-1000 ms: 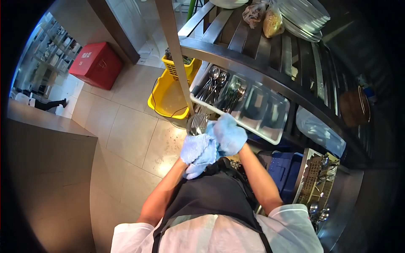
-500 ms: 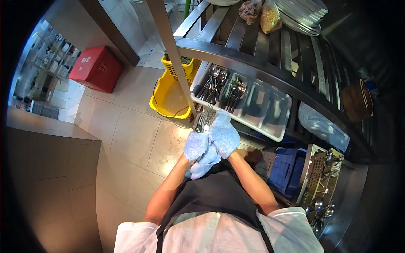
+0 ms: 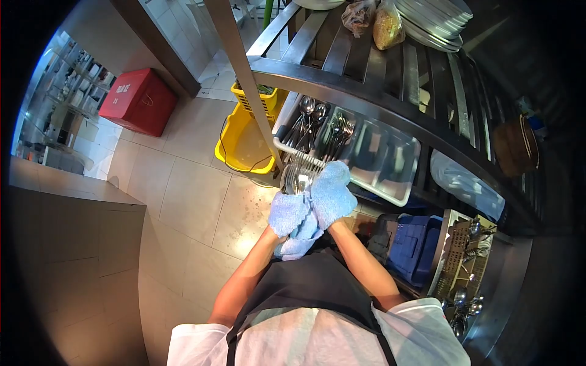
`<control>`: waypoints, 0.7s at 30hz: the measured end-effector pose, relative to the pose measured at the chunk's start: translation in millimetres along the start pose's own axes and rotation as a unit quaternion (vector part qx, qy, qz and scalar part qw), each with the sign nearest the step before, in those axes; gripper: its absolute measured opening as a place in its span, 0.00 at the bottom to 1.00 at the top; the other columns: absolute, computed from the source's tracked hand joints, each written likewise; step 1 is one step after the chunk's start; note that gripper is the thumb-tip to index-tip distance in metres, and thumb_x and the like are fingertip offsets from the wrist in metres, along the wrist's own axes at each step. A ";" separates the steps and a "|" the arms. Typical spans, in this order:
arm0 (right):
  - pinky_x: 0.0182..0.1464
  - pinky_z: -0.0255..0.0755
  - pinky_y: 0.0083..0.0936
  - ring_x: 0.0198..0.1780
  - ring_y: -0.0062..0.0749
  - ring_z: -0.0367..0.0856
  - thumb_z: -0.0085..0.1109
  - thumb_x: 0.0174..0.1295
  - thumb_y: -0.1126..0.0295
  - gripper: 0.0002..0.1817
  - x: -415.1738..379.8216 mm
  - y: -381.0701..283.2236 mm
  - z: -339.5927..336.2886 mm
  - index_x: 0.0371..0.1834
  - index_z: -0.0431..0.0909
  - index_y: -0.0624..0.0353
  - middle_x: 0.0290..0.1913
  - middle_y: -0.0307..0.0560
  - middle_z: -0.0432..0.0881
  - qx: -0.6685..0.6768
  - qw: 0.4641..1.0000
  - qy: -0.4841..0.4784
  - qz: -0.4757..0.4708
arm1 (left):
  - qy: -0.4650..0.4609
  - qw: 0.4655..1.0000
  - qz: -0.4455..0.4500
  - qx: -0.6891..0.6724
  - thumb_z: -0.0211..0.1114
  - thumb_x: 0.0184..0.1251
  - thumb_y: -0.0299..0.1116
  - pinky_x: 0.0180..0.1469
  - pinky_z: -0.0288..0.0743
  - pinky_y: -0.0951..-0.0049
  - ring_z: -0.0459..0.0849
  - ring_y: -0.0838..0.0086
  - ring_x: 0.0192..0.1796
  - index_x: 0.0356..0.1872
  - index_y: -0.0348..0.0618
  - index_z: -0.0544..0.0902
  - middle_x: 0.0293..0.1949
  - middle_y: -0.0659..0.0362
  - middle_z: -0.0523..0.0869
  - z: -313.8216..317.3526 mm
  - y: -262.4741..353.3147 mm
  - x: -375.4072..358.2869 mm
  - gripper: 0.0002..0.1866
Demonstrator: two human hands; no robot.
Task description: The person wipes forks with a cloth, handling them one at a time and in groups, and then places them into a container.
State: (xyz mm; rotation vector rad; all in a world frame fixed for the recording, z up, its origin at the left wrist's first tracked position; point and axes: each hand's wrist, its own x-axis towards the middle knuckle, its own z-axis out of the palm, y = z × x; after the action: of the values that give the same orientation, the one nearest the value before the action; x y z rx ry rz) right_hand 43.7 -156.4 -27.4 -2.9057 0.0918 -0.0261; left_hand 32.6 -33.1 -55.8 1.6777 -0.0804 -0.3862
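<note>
A fluffy light-blue towel (image 3: 299,245) covers both of my hands in front of my apron, and their fingers are hidden. My left hand (image 3: 288,213) is closed through the cloth around the lower ends of a bundle of forks (image 3: 295,178), whose tined heads point away from me. Beside it my right hand (image 3: 332,196) grips the towel against the right side of the bundle. Just beyond is a pale cutlery tray (image 3: 400,200), with spoons (image 3: 308,119) in its left compartment and more forks (image 3: 337,135) in the adjoining one.
Over the tray runs a slatted metal rack (image 3: 366,88) with stacked plates (image 3: 436,24) and bagged food (image 3: 387,25). At right are a blue crate (image 3: 415,250) and a cutlery basket (image 3: 455,253). Yellow bucket (image 3: 244,143) and red cool box (image 3: 139,100) stand on the floor.
My right hand has shifted slightly right with its part of the towel, leaving more of the fork bundle showing. My left hand stays around the forks, almost where it was.
</note>
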 end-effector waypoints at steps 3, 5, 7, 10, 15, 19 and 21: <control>0.23 0.70 0.36 0.20 0.44 0.77 0.46 0.49 0.69 0.11 2.8 5.2 4.1 0.26 0.75 0.67 0.18 0.55 0.76 0.021 1.000 0.001 0.019 | 0.045 0.990 -0.091 -0.098 0.59 0.48 0.31 0.22 0.67 0.76 0.72 0.80 0.19 0.21 0.38 0.78 0.16 0.60 0.75 2.2 18.9 -3.6 0.06; 0.23 0.70 0.36 0.21 0.44 0.77 0.46 0.50 0.69 0.11 3.8 8.3 4.0 0.24 0.74 0.67 0.18 0.55 0.76 0.038 0.999 0.006 0.034 | 0.028 0.991 -0.071 0.110 0.61 0.48 0.33 0.23 0.69 0.74 0.74 0.78 0.20 0.23 0.36 0.78 0.17 0.58 0.77 0.7 17.5 -1.7 0.09; 0.26 0.70 0.39 0.22 0.47 0.77 0.46 0.51 0.67 0.12 4.8 12.0 0.3 0.27 0.72 0.67 0.20 0.56 0.76 0.086 0.996 -0.026 0.014 | 0.033 0.995 -0.074 0.054 0.61 0.48 0.33 0.23 0.69 0.74 0.75 0.77 0.21 0.23 0.36 0.78 0.18 0.57 0.78 2.5 17.0 -3.3 0.09; 0.29 0.70 0.42 0.24 0.50 0.77 0.46 0.54 0.64 0.14 11.8 14.0 0.3 0.30 0.68 0.68 0.21 0.57 0.76 0.147 0.987 -0.068 -0.011 | 0.041 0.996 -0.079 0.025 0.61 0.48 0.34 0.23 0.70 0.73 0.77 0.76 0.22 0.25 0.37 0.77 0.19 0.56 0.78 4.1 12.2 -4.7 0.10; 0.32 0.70 0.42 0.28 0.50 0.78 0.45 0.56 0.60 0.16 31.8 16.7 3.1 0.30 0.69 0.66 0.21 0.58 0.76 0.240 0.967 -0.016 0.084 | 0.074 0.985 -0.142 0.072 0.60 0.50 0.30 0.26 0.70 0.74 0.75 0.76 0.24 0.28 0.36 0.77 0.19 0.56 0.77 9.8 42.0 -8.7 0.07; 0.29 0.71 0.38 0.28 0.46 0.79 0.44 0.58 0.60 0.17 32.5 -8.4 -25.4 0.31 0.71 0.67 0.26 0.61 0.76 0.066 0.989 -0.087 0.101 | 0.105 0.922 0.183 0.326 0.59 0.50 0.28 0.28 0.70 0.73 0.77 0.73 0.25 0.28 0.37 0.78 0.21 0.54 0.79 15.0 14.1 -13.7 0.06; 0.27 0.71 0.37 0.28 0.44 0.78 0.43 0.59 0.63 0.16 31.1 -24.9 -48.3 0.32 0.71 0.68 0.29 0.63 0.75 0.071 0.975 -0.074 0.196 | 0.199 0.974 0.038 0.099 0.58 0.52 0.27 0.28 0.70 0.75 0.76 0.76 0.25 0.25 0.35 0.78 0.22 0.57 0.79 26.4 16.1 -8.1 0.05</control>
State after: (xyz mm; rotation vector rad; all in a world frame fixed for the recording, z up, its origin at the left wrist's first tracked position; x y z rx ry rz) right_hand 75.0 -145.4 25.7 -2.6836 0.6062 0.2414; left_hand 19.9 -58.4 -41.0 1.9130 0.1173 0.0218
